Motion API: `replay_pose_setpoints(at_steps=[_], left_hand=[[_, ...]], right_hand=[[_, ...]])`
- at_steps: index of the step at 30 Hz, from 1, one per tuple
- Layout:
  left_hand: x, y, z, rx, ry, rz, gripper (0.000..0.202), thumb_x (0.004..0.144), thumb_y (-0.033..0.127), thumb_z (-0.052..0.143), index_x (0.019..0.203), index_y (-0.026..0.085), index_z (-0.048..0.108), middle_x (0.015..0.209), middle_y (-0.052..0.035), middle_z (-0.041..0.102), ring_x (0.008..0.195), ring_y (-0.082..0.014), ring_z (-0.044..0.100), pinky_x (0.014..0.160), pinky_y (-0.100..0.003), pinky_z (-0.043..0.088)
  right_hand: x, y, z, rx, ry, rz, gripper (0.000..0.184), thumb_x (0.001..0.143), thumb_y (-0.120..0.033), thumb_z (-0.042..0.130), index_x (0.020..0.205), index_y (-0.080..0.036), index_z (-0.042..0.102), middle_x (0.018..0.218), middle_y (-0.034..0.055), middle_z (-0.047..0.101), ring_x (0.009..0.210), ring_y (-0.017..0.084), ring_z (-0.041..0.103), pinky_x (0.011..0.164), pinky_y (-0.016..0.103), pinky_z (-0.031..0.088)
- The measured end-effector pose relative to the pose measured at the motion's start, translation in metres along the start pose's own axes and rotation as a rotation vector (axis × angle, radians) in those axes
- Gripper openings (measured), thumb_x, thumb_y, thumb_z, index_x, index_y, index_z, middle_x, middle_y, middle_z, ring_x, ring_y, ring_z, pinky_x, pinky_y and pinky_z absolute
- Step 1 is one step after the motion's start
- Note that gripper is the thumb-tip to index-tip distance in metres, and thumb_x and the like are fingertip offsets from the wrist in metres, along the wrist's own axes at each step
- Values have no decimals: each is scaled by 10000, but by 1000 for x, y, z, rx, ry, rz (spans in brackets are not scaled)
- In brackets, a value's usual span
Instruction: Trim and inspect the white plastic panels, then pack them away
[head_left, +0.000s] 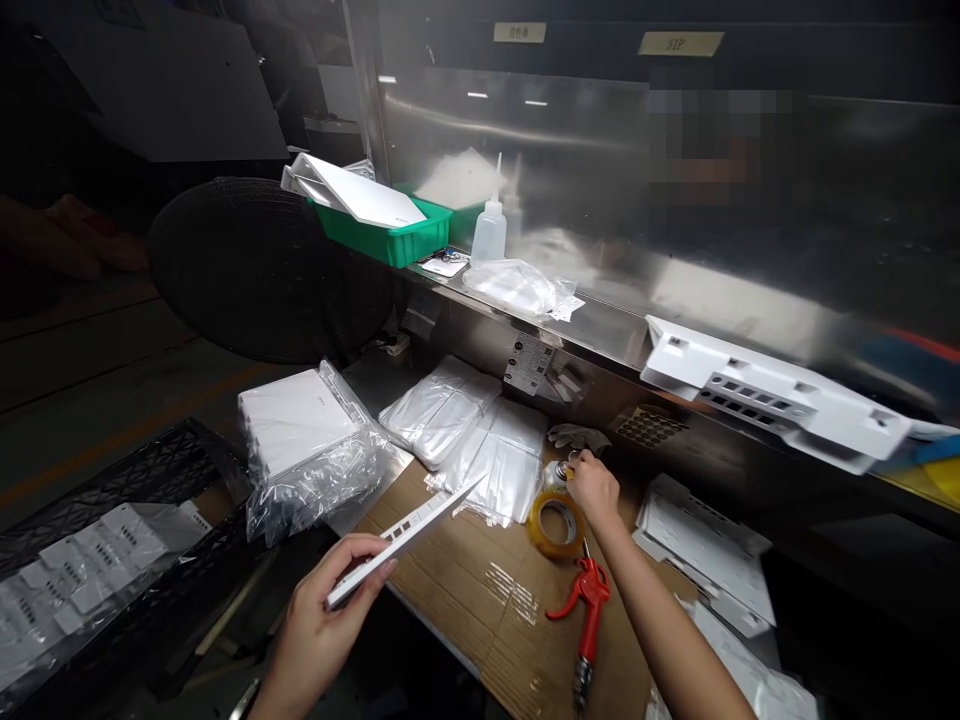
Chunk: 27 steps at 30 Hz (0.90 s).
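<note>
My left hand (pixel 330 600) is closed round one end of a flat white plastic panel (pixel 409 530), holding it edge-on above the cardboard-covered bench (pixel 480 600). My right hand (pixel 592 488) reaches forward with its fingers pinched on a small round object (pixel 556 472) next to a roll of brown tape (pixel 556 520). What that small object is cannot be made out. A red air blow gun (pixel 585 605) lies under my right forearm.
Stacks of clear plastic bags (pixel 480 435), a bagged pile of white panels (pixel 304 435), a grey glove (pixel 577 436), more white panels (pixel 705 550) at right. On the steel shelf: green tray (pixel 397 240), squeeze bottle (pixel 489 225), long white housing (pixel 780 400). Black crate (pixel 112 560) at left.
</note>
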<state>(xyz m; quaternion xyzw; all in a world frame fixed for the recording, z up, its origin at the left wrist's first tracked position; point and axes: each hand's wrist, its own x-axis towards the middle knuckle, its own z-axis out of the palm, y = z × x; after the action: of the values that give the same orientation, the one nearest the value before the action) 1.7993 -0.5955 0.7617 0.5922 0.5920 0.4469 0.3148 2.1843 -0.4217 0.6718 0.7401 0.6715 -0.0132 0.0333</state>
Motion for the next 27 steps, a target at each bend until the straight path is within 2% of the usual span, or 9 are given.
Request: replay_pose_setpoints(at_steps=[8, 18, 24, 27], left_hand=[[1, 3, 4, -61, 3, -3, 96, 927, 332, 674, 990, 260, 662, 933, 13, 679, 850, -132, 661, 776, -190, 505], [-4, 6, 3, -84, 56, -12, 83, 920, 328, 686, 958, 256, 671, 920, 13, 682, 835, -130, 669, 743, -191, 516], [-6, 16, 5, -83, 117, 96, 58, 933, 238, 670, 983, 262, 653, 942, 15, 671, 883, -133, 659, 787, -217, 525], [-5, 24, 6, -73, 161, 189, 134, 933, 158, 653, 1015, 264, 644, 975, 9, 670, 938, -137, 655, 846, -237, 527]], right_hand=[[7, -5, -9, -130, -65, -70, 220, 979, -318, 645, 1121, -150, 667, 1190, 84, 672, 1022, 203, 671, 865, 393, 589], [11, -9, -15, -130, -120, -3, 256, 981, -338, 643, 1150, -147, 661, 1171, 86, 680, 1000, 201, 682, 857, 394, 593], [9, -10, -20, 0, -112, 27, 233, 982, -334, 639, 1136, -160, 665, 1192, 78, 676, 1040, 209, 670, 894, 416, 579], [6, -13, -34, 131, -80, 44, 156, 962, -268, 655, 1052, -146, 689, 1130, 81, 696, 995, 211, 678, 866, 411, 576]])
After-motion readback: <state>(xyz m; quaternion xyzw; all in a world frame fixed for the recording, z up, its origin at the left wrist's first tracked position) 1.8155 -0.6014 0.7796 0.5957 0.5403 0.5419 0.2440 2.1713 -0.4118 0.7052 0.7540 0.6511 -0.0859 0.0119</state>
